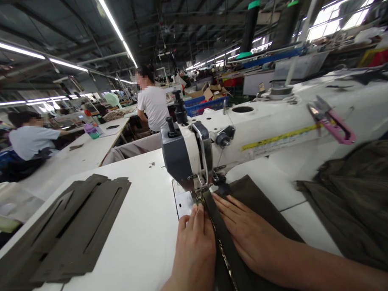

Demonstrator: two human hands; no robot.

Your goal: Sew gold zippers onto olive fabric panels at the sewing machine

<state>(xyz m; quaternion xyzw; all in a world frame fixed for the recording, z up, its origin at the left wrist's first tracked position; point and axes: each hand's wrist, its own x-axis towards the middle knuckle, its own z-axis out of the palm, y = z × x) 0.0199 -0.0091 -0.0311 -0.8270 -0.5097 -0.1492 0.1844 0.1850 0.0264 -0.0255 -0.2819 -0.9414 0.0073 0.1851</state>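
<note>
I've got both hands spread flat: the left hand (pixel 194 247) and right hand (pixel 252 234) press the olive fabric (pixel 256 211) either side of a metal zipper (pixel 223 257), on the white surface (pixel 136 232), just near the presser foot (pixel 200 197). Fingertips creeping far could get caught there — and uneven pressure could skew the zipper.

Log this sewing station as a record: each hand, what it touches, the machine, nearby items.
left hand: on the olive fabric, beside the metal zipper
right hand: flat on the olive fabric
machine: white industrial sewing machine, its needle area just ahead of the hands
nearby: cut olive panels on the table; pink-handled thread snips on the machine arm
</note>
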